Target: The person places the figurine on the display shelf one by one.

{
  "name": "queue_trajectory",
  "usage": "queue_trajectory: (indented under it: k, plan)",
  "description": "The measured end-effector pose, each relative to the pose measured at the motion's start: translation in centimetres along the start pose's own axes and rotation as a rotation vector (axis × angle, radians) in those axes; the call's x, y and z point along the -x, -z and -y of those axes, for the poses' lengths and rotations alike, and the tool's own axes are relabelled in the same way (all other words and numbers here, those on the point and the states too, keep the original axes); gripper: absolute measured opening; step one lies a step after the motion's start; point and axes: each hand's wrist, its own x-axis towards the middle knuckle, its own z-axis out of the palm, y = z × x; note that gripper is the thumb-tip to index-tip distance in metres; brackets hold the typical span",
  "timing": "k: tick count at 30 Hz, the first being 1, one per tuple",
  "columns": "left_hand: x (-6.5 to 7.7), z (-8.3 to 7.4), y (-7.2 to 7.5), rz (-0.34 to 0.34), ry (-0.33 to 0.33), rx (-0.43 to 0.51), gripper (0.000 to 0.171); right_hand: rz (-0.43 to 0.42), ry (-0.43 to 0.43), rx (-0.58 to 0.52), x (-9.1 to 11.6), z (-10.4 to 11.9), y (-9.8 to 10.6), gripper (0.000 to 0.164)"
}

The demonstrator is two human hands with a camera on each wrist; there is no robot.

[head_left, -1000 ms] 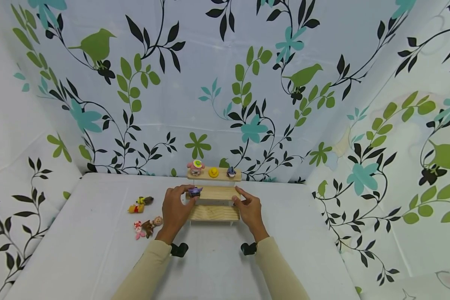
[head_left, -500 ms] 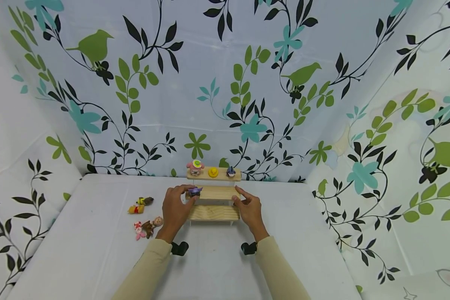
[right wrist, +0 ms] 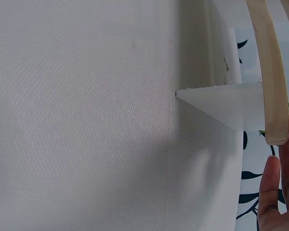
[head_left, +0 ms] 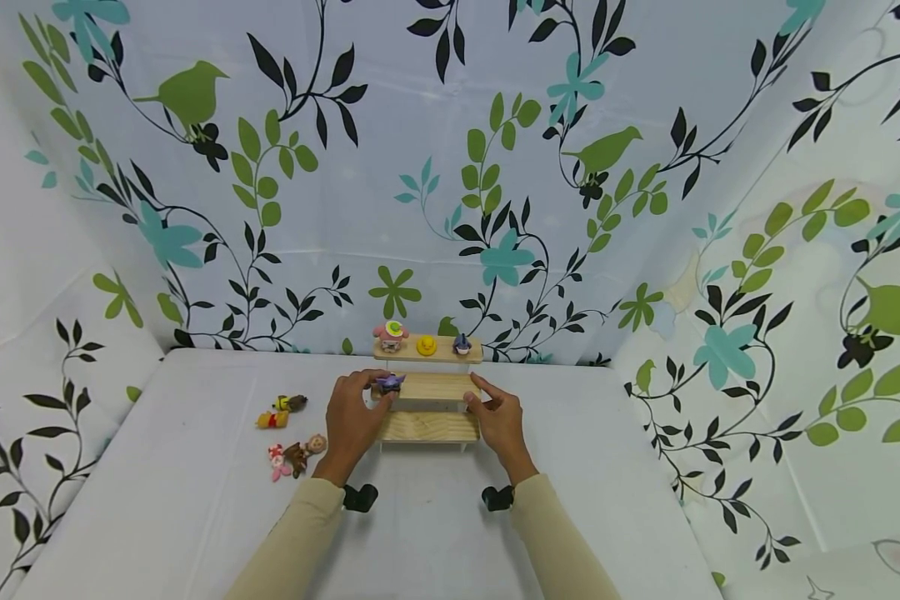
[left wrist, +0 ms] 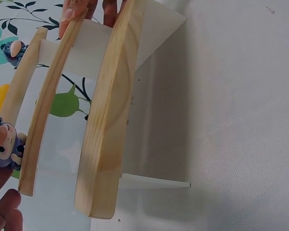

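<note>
My left hand pinches a small purple figurine at the left end of the middle tier of a wooden three-tier display shelf. In the left wrist view, the figurine is upright with a pale face, its base against that tier. My right hand holds the right end of the same tier between thumb and fingers. Along the top tier stand a pink figurine with a green and yellow top, a yellow duck and a dark blue figurine.
Left of the shelf, several figurines lie on the white table: a yellow and black one, a yellow and red one, a pink one and a brown one. A patterned cloth hangs behind.
</note>
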Motion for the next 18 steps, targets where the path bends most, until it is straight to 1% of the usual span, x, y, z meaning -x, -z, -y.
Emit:
queue_trajectory:
  k: [18]
  plan:
    - [0.08, 0.2, -0.25, 0.007, 0.014, -0.003, 0.033, 0.003, 0.01, -0.011, 0.11, -0.22, -0.07, 0.047]
